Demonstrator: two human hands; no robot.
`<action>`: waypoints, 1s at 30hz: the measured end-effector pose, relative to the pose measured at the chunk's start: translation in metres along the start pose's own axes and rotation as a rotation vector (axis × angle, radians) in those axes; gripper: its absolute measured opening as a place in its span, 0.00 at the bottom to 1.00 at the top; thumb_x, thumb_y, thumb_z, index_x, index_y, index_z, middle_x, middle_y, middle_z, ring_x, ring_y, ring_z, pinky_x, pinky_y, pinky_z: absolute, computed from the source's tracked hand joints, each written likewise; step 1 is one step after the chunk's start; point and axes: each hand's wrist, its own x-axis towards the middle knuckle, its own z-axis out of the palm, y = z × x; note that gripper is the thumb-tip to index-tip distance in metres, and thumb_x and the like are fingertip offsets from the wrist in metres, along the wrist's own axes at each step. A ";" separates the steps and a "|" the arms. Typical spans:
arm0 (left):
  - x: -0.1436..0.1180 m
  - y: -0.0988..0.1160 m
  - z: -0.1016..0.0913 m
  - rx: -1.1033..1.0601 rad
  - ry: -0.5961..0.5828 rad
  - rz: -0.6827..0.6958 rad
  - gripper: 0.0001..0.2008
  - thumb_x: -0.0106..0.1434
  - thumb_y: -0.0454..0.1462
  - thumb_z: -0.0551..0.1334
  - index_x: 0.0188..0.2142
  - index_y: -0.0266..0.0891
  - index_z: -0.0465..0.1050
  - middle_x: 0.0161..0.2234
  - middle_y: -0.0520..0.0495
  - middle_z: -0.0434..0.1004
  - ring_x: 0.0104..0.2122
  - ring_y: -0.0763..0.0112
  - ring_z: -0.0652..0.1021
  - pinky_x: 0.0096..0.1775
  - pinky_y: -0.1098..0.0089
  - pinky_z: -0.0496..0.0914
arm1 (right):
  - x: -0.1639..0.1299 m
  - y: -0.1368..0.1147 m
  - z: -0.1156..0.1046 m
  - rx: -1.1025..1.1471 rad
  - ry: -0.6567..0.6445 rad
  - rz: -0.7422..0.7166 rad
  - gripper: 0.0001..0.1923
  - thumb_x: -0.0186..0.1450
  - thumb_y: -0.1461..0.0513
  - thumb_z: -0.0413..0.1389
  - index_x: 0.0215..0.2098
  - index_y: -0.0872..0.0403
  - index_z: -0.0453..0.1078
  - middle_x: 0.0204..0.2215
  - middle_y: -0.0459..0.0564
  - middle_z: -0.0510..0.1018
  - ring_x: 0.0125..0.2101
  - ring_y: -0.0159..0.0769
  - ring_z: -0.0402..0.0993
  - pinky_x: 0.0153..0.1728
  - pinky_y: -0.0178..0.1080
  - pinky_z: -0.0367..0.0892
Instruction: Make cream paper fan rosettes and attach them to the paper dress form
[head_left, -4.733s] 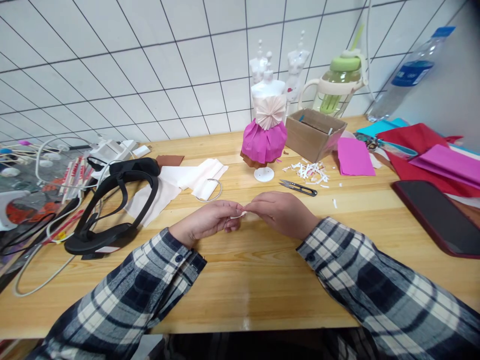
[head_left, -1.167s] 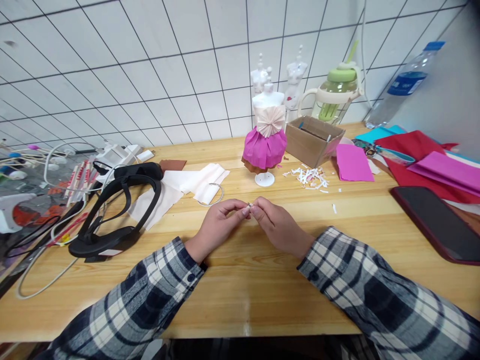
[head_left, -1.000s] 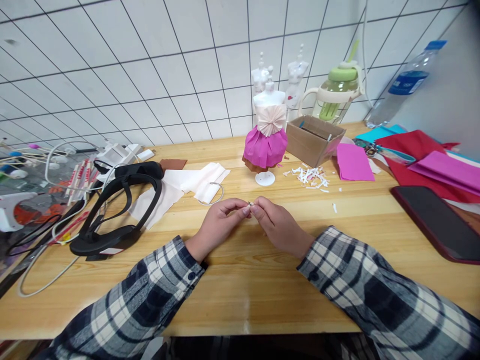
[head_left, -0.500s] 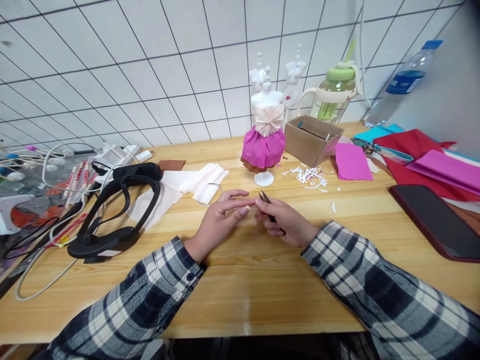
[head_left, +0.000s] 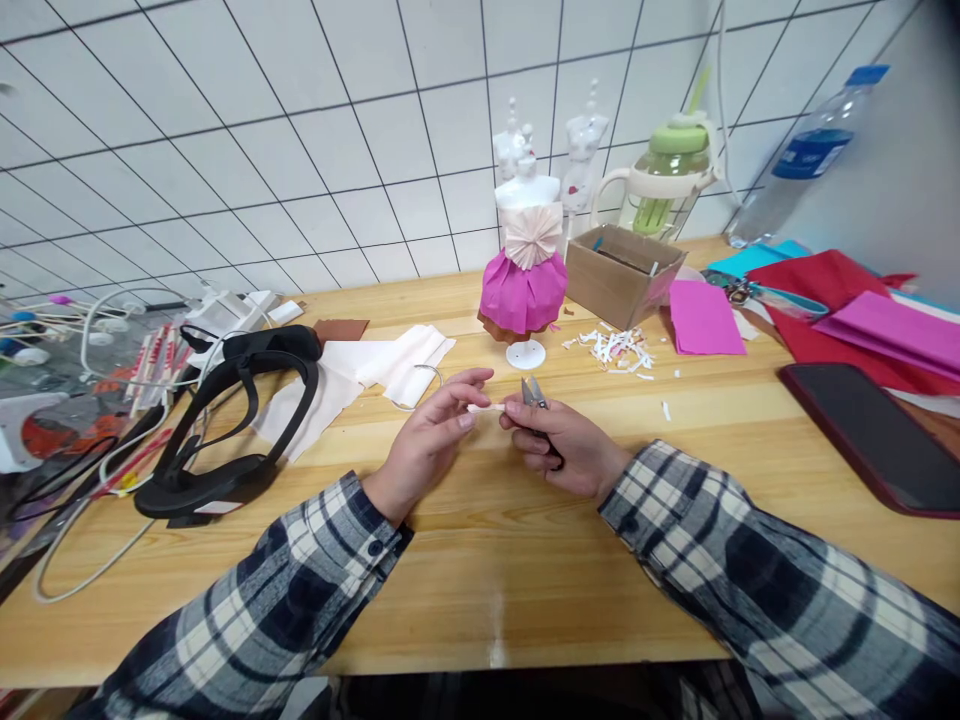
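My left hand [head_left: 429,440] and my right hand [head_left: 559,447] meet over the middle of the wooden table [head_left: 480,580]. Between their fingertips is a small white paper strip [head_left: 486,408], pinched at each end. My right hand also grips black thread snips [head_left: 535,396], blades pointing up beside the strip. Behind the hands stands a small white mannequin [head_left: 525,270] in a pink paper skirt with a cream pleated top.
A black headset [head_left: 225,420] and cables lie at the left beside white cloth pieces [head_left: 360,375]. Paper scraps [head_left: 619,350], a cardboard box [head_left: 621,272], pink paper [head_left: 705,318], red sheets [head_left: 832,290], a phone [head_left: 874,435], a green jug [head_left: 667,170] and a water bottle [head_left: 806,165] fill the right.
The snips lay on the table at first; now my right hand holds them. My hands have drawn slightly apart, the strip stretched between them and the snip blades raised.
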 end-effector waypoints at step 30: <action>0.003 0.011 0.002 1.126 -0.073 0.263 0.06 0.66 0.39 0.60 0.37 0.44 0.76 0.39 0.49 0.80 0.46 0.62 0.77 0.59 0.52 0.54 | 0.004 0.005 -0.007 -0.972 0.267 -0.539 0.07 0.59 0.58 0.61 0.31 0.54 0.74 0.26 0.45 0.77 0.28 0.33 0.70 0.32 0.36 0.64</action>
